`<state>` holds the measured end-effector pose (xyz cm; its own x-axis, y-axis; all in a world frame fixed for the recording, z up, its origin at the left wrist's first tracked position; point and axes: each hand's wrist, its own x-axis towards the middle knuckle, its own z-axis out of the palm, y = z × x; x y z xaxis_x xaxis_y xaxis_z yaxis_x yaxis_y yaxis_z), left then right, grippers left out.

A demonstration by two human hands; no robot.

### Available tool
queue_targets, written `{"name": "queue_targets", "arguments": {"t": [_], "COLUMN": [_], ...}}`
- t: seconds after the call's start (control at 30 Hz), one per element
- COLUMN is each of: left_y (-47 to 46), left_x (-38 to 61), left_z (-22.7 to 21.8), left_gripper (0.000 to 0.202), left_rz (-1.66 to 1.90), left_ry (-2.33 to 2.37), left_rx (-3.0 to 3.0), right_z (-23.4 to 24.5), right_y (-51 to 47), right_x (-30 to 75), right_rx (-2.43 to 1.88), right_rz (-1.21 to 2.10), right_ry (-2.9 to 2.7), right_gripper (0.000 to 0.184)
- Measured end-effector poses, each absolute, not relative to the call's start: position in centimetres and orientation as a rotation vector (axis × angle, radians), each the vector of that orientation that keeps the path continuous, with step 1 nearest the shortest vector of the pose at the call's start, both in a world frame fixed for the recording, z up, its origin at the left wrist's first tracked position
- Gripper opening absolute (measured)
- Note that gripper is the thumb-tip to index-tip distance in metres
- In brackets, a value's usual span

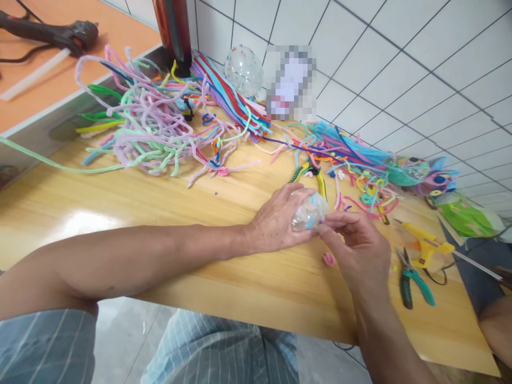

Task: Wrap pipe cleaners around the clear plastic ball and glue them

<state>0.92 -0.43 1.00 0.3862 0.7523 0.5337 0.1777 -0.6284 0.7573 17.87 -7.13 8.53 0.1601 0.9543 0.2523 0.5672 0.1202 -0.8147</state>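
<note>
My left hand (278, 218) is wrapped round a small clear plastic ball (309, 212) with pastel bits inside, held just above the wooden table (160, 208). My right hand (356, 248) meets the ball from the right, its fingertips pinched against the ball's lower side. A small pink piece (328, 259) lies on the table just below my right hand.
Heaps of coloured pipe cleaners (160, 122) cover the far side. A second clear ball (243, 69) stands at the back. To the right lie a yellow glue gun (426, 246), teal-handled pliers (412, 277), and a green bag (466, 216). Another person's arm (496, 325) shows at right.
</note>
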Motion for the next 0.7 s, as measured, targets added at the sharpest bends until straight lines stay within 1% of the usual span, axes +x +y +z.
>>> {"name": "queue_targets", "arguments": {"t": [0.23,0.57,0.7], "left_y": [-0.78,-1.03,-1.13], "left_x": [0.97,1.07,1.22], "left_z": [1.07,0.99,0.62], "left_gripper": [0.073,0.068,0.069], "left_rz": [1.209,1.201,1.219], "left_ry": [0.816,0.820,0.829], "left_rx": [2.117,2.179,2.199], "right_z": [8.45,8.92,9.29], "right_y": [-7.38,-7.31,-7.30], "right_x": [17.25,17.12,16.98], "right_rx": [-1.596,-1.675,-1.699], "right_rz": [0.472,0.468,0.454], "right_ry": [-1.552,-1.567,-1.600], "right_gripper": [0.009,0.015,0.013]}}
